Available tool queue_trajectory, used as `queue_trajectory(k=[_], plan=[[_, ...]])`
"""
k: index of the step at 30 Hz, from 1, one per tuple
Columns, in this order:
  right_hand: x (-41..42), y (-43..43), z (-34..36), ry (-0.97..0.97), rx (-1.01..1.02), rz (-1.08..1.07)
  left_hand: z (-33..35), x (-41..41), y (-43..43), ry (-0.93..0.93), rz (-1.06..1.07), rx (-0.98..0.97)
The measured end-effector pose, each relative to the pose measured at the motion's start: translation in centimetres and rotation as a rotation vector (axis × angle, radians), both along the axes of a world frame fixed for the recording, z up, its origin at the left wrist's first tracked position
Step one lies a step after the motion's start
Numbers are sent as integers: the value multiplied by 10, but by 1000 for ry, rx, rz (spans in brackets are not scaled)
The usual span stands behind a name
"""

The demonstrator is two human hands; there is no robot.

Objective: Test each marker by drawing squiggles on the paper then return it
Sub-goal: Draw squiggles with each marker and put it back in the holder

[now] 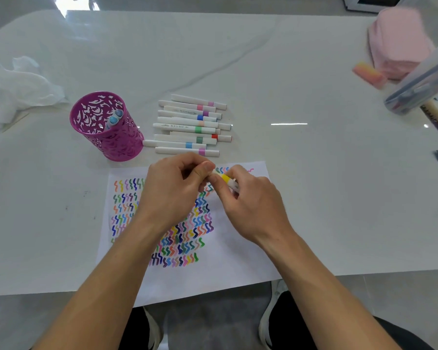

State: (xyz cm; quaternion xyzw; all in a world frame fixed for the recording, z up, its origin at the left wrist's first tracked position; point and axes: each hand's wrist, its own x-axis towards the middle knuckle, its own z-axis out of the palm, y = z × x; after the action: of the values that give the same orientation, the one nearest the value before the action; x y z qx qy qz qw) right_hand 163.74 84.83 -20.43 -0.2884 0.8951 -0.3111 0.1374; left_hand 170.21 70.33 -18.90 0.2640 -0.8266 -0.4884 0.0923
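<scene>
Over the paper [238, 258], we grip a yellow-banded marker [224, 177] with both hands, the left hand [177, 190] pinching one end, the right hand [250, 200] wrapped round the barrel. Squiggles [187, 238] crowd it; a row of markers [187, 127] beside the purple cup [111, 142] likely remains to return.

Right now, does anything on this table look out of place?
The paper sits skewed, its near edge hanging over the table edge. A few dark specks mark the table left of it, and a crumpled white tissue lies far left. The yellow marker held by the left hand and right hand looks fine.
</scene>
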Motion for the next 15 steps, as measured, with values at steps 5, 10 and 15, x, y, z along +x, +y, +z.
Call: queue_trajectory(k=[5,10,15], plan=[[-8,6,2,-155,-214,-120,-2,0,-7,-58,74,-121],[-30,15,2,-314,-395,-256,-5,1,-8,-153,52,-175],[-31,17,-2,-480,-469,-216,-5,3,-6,-233,29,-190]])
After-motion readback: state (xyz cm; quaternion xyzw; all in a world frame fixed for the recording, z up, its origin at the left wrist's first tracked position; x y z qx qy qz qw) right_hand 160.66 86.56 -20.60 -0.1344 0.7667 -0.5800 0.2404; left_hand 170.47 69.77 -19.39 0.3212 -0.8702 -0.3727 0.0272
